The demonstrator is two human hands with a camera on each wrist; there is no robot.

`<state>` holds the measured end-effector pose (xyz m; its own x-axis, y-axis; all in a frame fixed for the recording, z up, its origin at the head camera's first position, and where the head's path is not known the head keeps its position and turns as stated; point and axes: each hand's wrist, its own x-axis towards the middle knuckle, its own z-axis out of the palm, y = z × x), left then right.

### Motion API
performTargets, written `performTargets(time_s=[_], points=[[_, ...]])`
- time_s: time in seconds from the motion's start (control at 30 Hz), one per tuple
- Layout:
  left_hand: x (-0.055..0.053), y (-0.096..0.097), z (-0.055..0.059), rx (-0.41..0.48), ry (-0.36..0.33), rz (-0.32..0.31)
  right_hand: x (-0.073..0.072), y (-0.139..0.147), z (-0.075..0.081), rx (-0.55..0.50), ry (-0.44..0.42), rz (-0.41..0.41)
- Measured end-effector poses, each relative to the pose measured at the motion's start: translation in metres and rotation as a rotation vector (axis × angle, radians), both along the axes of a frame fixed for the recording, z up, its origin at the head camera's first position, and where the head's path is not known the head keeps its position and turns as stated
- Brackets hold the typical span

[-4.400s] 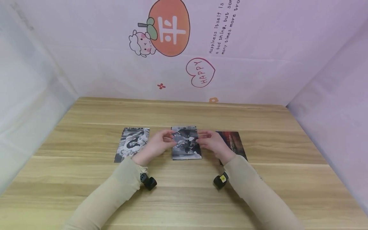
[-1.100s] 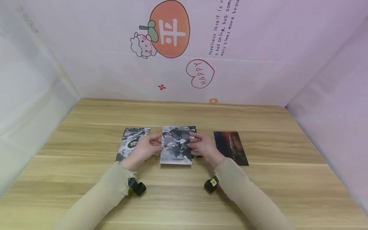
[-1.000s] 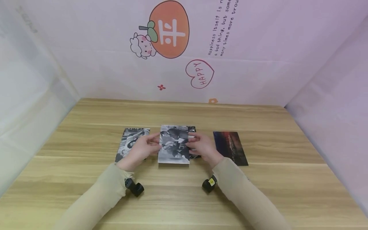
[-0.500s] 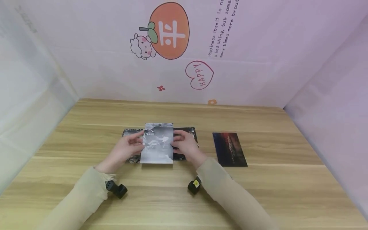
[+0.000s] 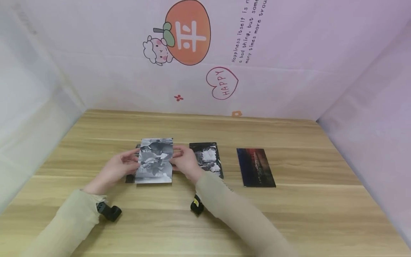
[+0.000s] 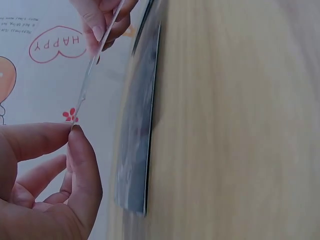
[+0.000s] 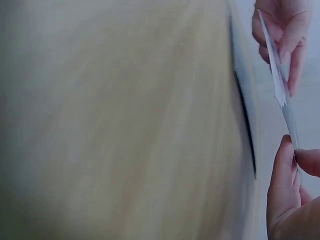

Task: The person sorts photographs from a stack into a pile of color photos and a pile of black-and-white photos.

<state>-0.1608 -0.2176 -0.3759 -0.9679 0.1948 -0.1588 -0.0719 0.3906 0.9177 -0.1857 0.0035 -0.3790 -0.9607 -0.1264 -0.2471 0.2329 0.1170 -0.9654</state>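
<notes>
A black-and-white photo (image 5: 155, 162) is held up over the left side of the table. My left hand (image 5: 113, 170) pinches its left edge between thumb and fingers, and my right hand (image 5: 187, 163) pinches the right edge. In the left wrist view the photo (image 6: 87, 82) shows edge-on, raised above the table. Beneath it lies another photo (image 5: 130, 178), mostly hidden, with only a dark strip showing at its left. To the right of the right hand, a dark-bordered black-and-white photo (image 5: 208, 157) lies flat, partly covered by the wrist.
Farther right a dark red and blue picture (image 5: 256, 167) lies flat on the wooden table (image 5: 305, 214). Behind the table hangs a white printed cloth (image 5: 282, 43), and pale cloth walls stand at both sides. Small black cameras sit on both wrists.
Both hands have lifted the black-and-white photo from the middle and carried it left over the left photo. The dark-bordered photo once under it now shows. The red and blue picture stays put.
</notes>
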Motion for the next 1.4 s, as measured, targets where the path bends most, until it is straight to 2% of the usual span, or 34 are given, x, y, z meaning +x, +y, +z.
performTargets(time_s=[0.1, 0.2, 0.37, 0.63, 0.8, 1.2, 1.4], points=[[0.001, -0.008, -0.001, -0.079, 0.019, -0.001, -0.002, -0.011, -0.004, 0.008, 0.003, 0.001], [0.001, -0.013, -0.002, -0.119, 0.025, -0.011, -0.003, -0.018, -0.006, 0.018, 0.004, -0.003], [-0.004, -0.018, -0.003, -0.142, 0.002, -0.027, -0.007, -0.025, -0.008, 0.058, 0.022, -0.015], [-0.011, -0.019, -0.001, -0.101, -0.047, -0.012, -0.009, -0.027, -0.012, 0.065, 0.006, -0.014], [-0.013, -0.022, -0.002, -0.160, -0.026, -0.022, -0.011, -0.029, -0.015, 0.089, 0.017, -0.004], [-0.012, -0.020, 0.000, -0.348, 0.071, -0.053, -0.012, -0.033, -0.014, 0.300, 0.096, 0.025], [-0.016, -0.020, -0.004, -0.381, 0.083, -0.052, -0.011, -0.032, -0.012, 0.467, 0.178, 0.045]])
